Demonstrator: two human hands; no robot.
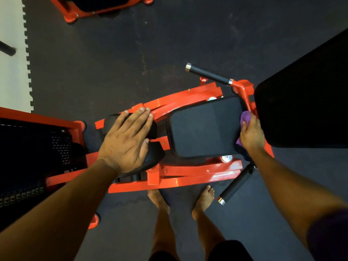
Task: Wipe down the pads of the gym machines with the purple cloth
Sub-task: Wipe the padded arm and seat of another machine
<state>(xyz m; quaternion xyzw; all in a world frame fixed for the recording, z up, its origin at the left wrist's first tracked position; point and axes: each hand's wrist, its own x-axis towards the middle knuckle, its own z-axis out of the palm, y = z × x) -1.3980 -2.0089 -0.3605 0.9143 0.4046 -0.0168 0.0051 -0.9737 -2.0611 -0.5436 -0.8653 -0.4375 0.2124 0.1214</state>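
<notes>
A red gym machine (190,175) stands before me with a black seat pad (203,127) at its middle. My right hand (251,133) grips the purple cloth (246,116) against the pad's right edge, just below the big black back pad (305,102). My left hand (128,138) lies flat, fingers straight, across two smaller black pads (153,157) at the machine's left end. Most of the cloth is hidden under my right hand.
Two black handles (209,74) (235,185) stick out from the frame at the right. A weight stack (33,157) in a red frame stands at the left. Another red machine (98,8) is at the top. My bare feet (204,197) stand on the dark rubber floor.
</notes>
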